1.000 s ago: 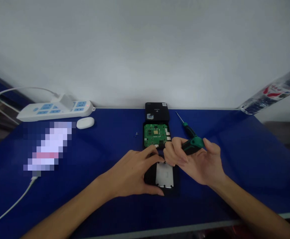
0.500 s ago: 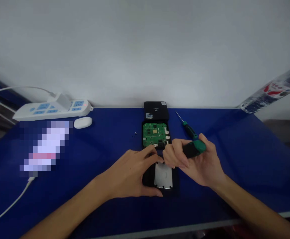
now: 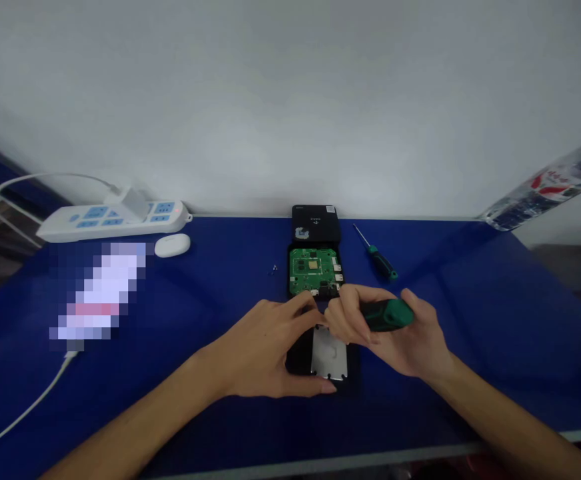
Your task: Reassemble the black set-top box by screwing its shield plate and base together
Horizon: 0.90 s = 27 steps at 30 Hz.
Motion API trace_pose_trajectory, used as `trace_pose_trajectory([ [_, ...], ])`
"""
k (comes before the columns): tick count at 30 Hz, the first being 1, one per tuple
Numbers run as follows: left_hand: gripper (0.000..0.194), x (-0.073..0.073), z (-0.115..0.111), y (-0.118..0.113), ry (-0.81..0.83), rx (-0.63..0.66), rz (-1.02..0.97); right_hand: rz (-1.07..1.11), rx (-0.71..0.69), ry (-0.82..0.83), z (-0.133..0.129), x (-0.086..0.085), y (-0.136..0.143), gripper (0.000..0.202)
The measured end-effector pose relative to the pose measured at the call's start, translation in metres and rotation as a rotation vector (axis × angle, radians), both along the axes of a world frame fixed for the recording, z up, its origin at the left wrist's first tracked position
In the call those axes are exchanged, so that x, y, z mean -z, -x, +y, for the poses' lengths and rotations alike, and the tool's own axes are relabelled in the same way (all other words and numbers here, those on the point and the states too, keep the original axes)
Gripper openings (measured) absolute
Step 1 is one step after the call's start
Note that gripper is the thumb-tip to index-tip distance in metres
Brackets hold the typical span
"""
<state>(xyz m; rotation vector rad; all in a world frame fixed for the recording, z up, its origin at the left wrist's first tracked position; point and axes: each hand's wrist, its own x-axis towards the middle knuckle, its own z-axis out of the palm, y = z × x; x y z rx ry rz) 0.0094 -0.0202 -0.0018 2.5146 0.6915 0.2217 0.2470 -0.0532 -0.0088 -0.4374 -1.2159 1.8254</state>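
My right hand [image 3: 388, 327] is closed around a screwdriver with a green-and-black handle [image 3: 390, 315]; its tip is hidden behind my fingers. Under my hands lies a black casing part [image 3: 298, 357] with a silver metal plate [image 3: 329, 357] on it, notched along its near edge. My left hand [image 3: 270, 347] grips this part from the left, thumb along the near edge and fingers at the far edge, close to my right fingertips. Just beyond, a green circuit board [image 3: 305, 270] sits in a black open housing [image 3: 289, 283]. A black lid with a small logo [image 3: 315, 223] is behind it.
A second screwdriver [image 3: 381, 262] lies right of the housing, tiny screws [image 3: 273, 269] left of it. Further left are a white oval case [image 3: 172, 245], a power strip [image 3: 115, 223] and a blurred phone [image 3: 103, 293] on a cable. A plastic bottle [image 3: 550, 183] stands at right.
The handle of the screwdriver in my right hand has tipped slightly lower, baring the second screwdriver's handle end. The whole view has shifted a little; my left hand keeps its grip.
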Motion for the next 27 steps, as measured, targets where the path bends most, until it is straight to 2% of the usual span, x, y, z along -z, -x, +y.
trace_pose_trajectory([
  [5,0.051,0.006,0.0,0.0,-0.031,-0.005,0.004,-0.011,0.018,-0.006,-0.001,0.0,0.001,0.077],
  [10,0.049,0.01,0.0,0.002,-0.068,-0.002,0.034,0.004,0.031,0.007,0.0,0.003,-0.003,0.074],
  [27,0.039,0.012,0.002,0.003,-0.053,0.012,0.056,0.035,0.024,-0.001,0.0,0.004,0.0,0.073],
])
